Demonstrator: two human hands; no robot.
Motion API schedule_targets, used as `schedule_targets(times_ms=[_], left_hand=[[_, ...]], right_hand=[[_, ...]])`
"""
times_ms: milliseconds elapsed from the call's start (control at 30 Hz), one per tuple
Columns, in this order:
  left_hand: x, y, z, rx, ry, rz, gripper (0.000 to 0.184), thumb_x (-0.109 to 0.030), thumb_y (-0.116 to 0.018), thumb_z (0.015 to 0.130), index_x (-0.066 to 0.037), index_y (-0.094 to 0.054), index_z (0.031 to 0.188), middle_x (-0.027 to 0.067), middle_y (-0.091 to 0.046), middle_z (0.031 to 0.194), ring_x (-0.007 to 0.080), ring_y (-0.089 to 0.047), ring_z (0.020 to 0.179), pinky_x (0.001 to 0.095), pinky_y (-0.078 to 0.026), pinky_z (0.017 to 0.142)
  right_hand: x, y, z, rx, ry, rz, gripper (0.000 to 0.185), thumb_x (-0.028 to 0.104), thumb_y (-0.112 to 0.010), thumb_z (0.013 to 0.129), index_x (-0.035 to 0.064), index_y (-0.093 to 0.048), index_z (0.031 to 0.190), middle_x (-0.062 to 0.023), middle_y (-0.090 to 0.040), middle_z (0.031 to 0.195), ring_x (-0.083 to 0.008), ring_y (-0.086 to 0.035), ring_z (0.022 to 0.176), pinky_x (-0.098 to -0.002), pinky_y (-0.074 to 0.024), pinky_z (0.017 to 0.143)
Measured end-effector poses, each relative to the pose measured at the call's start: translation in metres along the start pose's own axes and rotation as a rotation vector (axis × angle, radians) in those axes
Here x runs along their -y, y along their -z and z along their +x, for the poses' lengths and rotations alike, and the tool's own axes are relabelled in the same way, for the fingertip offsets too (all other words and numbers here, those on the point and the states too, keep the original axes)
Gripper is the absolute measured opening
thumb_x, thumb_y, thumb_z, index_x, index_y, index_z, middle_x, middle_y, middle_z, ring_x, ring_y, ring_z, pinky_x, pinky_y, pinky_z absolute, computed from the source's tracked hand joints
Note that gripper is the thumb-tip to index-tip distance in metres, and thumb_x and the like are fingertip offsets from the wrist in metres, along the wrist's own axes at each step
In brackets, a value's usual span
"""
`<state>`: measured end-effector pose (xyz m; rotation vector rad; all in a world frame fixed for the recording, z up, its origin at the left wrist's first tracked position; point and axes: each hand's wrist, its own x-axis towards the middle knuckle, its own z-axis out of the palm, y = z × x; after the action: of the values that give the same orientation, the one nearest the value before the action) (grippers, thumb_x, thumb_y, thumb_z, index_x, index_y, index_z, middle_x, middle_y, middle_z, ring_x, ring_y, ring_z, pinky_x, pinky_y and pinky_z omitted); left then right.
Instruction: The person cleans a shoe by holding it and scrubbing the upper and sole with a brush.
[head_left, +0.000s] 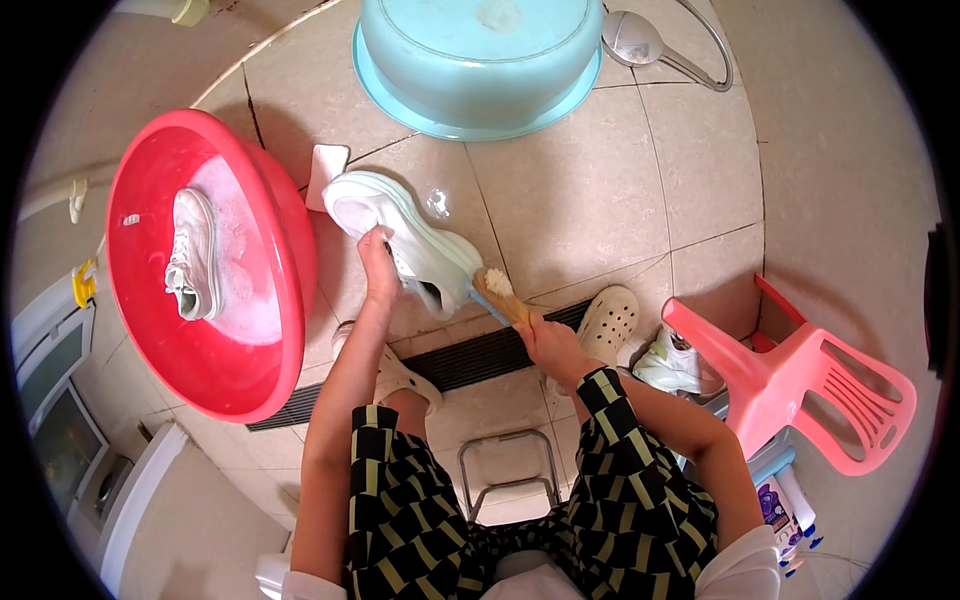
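Observation:
My left hand (378, 262) grips a white shoe (415, 235) by its upper, near the laces, above the tiled floor. The shoe lies on its side, with its pale sole facing up and its heel toward my right. In my right hand (548, 345) is a wooden brush (508, 303) with light blue bristles, touching the shoe's heel end. Some white foam or paste sits on the back of the brush. To the left, another white shoe (198, 255) rests in the red basin (300, 250) among suds.
An upturned light blue basin (475, 95) is at the top, beside a shower head (635, 40). A white block (325, 170) lies by the red basin. A dark drain grate (470, 358) crosses the floor. Rightward are another shoe (668, 365), a pink chair (780, 375) and bottles (778, 505).

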<state>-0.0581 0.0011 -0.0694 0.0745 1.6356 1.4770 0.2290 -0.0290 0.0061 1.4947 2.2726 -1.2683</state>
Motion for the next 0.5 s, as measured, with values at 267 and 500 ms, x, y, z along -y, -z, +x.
schedule_targets(times_ms=[267,500], left_hand=[[-0.002,0.004,0.002,0.091,0.022,-0.002,0.020,-0.016,-0.050,0.080,-0.006,-0.052,0.063,-0.0035,-0.046,0.064,0.0084,-0.041,0.060,0.0259,-0.034,0.057],[-0.018,0.008,-0.005,0.184,-0.029,0.150,0.019,-0.015,-0.050,0.078,-0.005,-0.052,0.062,-0.0027,-0.048,0.065,0.0084,-0.042,0.062,0.0263,-0.035,0.058]], right_hand=[[0.030,0.006,0.044,-0.030,-0.052,0.047,0.040,0.038,-0.044,0.096,-0.0003,-0.052,0.091,-0.0200,-0.060,0.062,-0.0407,-0.060,0.058,-0.0488,-0.0480,0.051],[0.069,0.010,0.097,-0.072,0.074,0.115,0.043,0.040,-0.043,0.096,-0.0009,-0.054,0.091,-0.0223,-0.060,0.064,-0.0415,-0.061,0.061,-0.0489,-0.0489,0.053]])
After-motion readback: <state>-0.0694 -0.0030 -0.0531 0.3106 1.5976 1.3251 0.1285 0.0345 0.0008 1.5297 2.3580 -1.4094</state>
